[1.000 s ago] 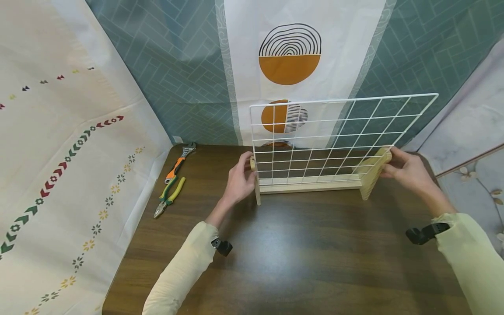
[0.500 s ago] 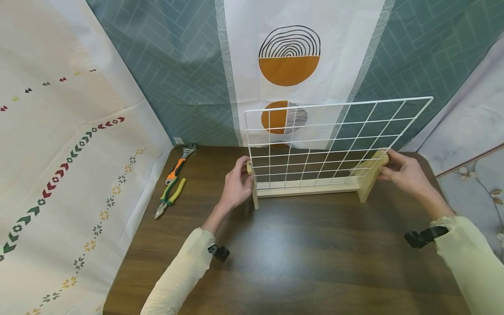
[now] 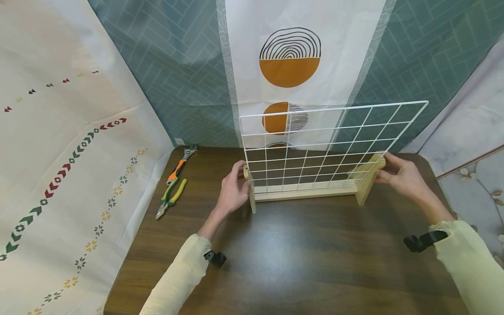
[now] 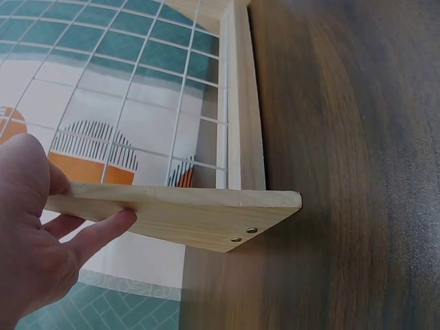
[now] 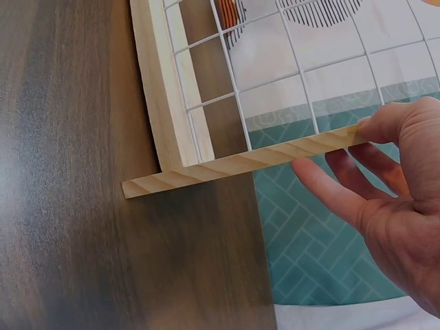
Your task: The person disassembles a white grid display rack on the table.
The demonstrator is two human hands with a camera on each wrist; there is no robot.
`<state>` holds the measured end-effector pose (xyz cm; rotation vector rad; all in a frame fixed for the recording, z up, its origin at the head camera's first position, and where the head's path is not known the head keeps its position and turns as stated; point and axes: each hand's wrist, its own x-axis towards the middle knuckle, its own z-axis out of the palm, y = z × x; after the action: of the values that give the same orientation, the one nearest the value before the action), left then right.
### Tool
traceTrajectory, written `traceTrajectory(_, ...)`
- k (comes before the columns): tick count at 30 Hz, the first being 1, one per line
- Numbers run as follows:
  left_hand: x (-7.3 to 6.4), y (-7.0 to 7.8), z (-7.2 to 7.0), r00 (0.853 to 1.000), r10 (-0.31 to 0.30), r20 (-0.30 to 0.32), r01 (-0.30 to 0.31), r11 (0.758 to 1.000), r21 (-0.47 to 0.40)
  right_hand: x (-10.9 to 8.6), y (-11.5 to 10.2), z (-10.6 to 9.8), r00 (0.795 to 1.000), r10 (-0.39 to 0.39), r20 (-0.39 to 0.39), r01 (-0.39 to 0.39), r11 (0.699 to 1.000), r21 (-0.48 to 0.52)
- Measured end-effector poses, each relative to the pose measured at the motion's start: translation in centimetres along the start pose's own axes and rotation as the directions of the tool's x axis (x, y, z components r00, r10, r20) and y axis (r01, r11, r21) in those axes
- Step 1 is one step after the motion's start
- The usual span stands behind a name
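Note:
A wooden rack (image 3: 307, 194) with a white wire grid (image 3: 334, 129) stands upright on the brown table, its pale crossbar running between two side panels. My left hand (image 3: 233, 189) grips the upper part of the left side panel (image 4: 199, 216), thumb on one face and fingers on the other. Two metal screw heads (image 4: 251, 230) show near that panel's lower corner in the left wrist view. On the opposite end, my right hand (image 3: 403, 177) pinches the right side panel (image 5: 240, 163) near its top. The grid rises well above both hands and leans slightly back.
Pliers (image 3: 170, 199) with green and yellow handles lie at the table's left side. Just behind them is an adjustable wrench (image 3: 182, 164) with an orange and black handle. A patterned cloth (image 3: 189, 78) hangs behind the table (image 3: 299, 262), with more cloth at both sides.
Both hands have moved the rack a little to the left and toward me, keeping their hold on the side panels. The pliers and wrench stay where they were.

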<state>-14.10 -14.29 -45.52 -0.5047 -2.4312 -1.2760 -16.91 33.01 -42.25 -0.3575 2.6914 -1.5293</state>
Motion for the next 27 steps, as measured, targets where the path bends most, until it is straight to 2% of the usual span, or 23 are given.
traceTrajectory(12, -1.1, 0.1, -0.9, 1.000, 0.012, -0.024, -0.012, 1.000, -0.001, -0.2, -0.2, 0.6, 0.999, -0.031, 0.016, 0.030, 0.999, 0.021)
traceTrajectory(20, -1.6, 0.2, -1.3, 0.999, -0.040, 0.000, 0.040, 0.999, -0.001, -0.1, -0.2, 0.8, 0.999, -0.041, 0.020, 0.041, 0.999, 0.025)
traceTrajectory(27, -1.9, 0.2, -1.7, 0.999, -0.044, 0.003, 0.044, 0.999, -0.004, -0.2, -0.6, 1.0, 0.999, -0.035, 0.029, 0.035, 0.999, 0.026)
